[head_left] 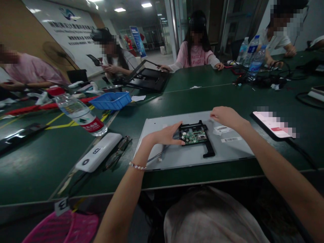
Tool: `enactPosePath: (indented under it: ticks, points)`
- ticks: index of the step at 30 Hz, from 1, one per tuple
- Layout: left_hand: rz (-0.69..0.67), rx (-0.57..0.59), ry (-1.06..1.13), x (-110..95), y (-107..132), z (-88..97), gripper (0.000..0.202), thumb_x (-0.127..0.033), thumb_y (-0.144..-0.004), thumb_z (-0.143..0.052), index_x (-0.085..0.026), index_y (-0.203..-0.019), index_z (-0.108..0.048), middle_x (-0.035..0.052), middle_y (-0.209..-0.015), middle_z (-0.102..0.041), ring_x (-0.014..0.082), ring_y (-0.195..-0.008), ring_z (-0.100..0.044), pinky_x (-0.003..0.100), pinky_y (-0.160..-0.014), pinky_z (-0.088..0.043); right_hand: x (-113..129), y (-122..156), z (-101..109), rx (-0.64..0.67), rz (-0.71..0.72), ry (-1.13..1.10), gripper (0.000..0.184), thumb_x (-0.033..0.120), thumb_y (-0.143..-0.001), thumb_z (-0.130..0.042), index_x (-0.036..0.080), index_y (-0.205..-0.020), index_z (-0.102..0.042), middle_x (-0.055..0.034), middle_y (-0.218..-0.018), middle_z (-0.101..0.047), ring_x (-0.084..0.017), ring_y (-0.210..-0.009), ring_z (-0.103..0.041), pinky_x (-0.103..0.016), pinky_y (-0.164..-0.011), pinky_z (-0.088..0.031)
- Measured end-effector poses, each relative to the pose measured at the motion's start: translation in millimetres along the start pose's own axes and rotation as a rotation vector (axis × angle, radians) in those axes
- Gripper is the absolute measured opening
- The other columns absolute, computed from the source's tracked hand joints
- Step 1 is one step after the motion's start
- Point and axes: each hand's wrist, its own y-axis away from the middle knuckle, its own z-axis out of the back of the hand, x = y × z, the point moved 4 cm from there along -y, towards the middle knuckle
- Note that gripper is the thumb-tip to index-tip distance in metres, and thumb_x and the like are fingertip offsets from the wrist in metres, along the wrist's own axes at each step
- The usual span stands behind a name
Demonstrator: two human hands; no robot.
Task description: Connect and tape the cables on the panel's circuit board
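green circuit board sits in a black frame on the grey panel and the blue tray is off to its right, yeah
Not quite. In the head view the blue tray lies off to its left, beyond the water bottle. The green circuit board does sit in a black frame on the grey panel.

Left grip (163,136) touches the circuit board (193,134) on the grey panel (182,157); right grip (225,116) rests at the panel's far edge.

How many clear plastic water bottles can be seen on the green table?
4. One clear plastic bottle with a red label is at the near left, by the blue tray; three blue-labelled bottles are grouped at the far right. Others may be hidden behind clutter.
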Motion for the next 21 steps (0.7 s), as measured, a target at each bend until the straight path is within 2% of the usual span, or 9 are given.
enactPosePath:
  ticks: [3,7,11,16,21]
  points:
    - [-0.022,-0.019,-0.002,-0.4,0.3,1.2,0.106,-0.071,-0.075,-0.054,-0.011,-0.149,-0.008,0.0203,-0.153,-0.021,0.0351,-0.139,-0.028,0.044,-0.112,-0.024,-1.4,0.8,-6.5,0.066,0.049,-0.096,0.022,0.022,-0.088,-0.052,0.018,-0.092,-0.073,-0.0095,-0.095,-0.070,-0.023,-0.088,-0.064,-0.032,-0.075,-0.046]
    - [-0.004,-0.008,0.009,-1.5,0.7,1.4,0.106,-0.070,-0.075,-0.055,-0.009,-0.149,-0.009,0.0202,-0.154,-0.020,0.0353,-0.139,-0.027,0.044,-0.113,-0.023,-5.3,1.0,-9.5,0.057,0.089,-0.170,0.026,0.029,-0.087,-0.053,0.017,-0.099,-0.072,-0.0099,-0.102,-0.070,-0.022,-0.091,-0.064,-0.033,-0.080,-0.047]
    - [0.014,0.003,0.018,-1.7,-0.3,1.4,0.108,-0.069,-0.074,-0.057,-0.007,-0.149,-0.009,0.0214,-0.154,-0.019,0.0361,-0.139,-0.026,0.045,-0.113,-0.022,-7.2,0.1,-14.3,0.069,0.127,-0.152,0.030,0.032,-0.084,-0.058,0.017,-0.107,-0.070,-0.0111,-0.108,-0.068,-0.023,-0.096,-0.062,-0.034,-0.082,-0.047]
    - [-0.015,-0.016,0.010,-2.9,-1.4,2.6,0.105,-0.068,-0.075,-0.057,-0.009,-0.149,-0.011,0.0212,-0.153,-0.020,0.0351,-0.139,-0.028,0.044,-0.113,-0.023,-4.9,-5.1,-19.4,0.063,0.135,-0.128,0.023,0.027,-0.088,-0.054,0.018,-0.099,-0.071,-0.0092,-0.101,-0.070,-0.022,-0.092,-0.063,-0.032,-0.078,-0.046]
    - [0.003,-0.001,0.006,-4.0,-1.1,3.4,0.106,-0.069,-0.074,-0.057,-0.008,-0.149,-0.011,0.0227,-0.153,-0.020,0.0366,-0.139,-0.027,0.047,-0.113,-0.023,-6.0,-10.8,-23.7,0.018,0.151,-0.110,0.023,0.024,-0.091,-0.050,0.018,-0.094,-0.071,-0.0080,-0.099,-0.070,-0.020,-0.088,-0.063,-0.031,-0.074,-0.045]
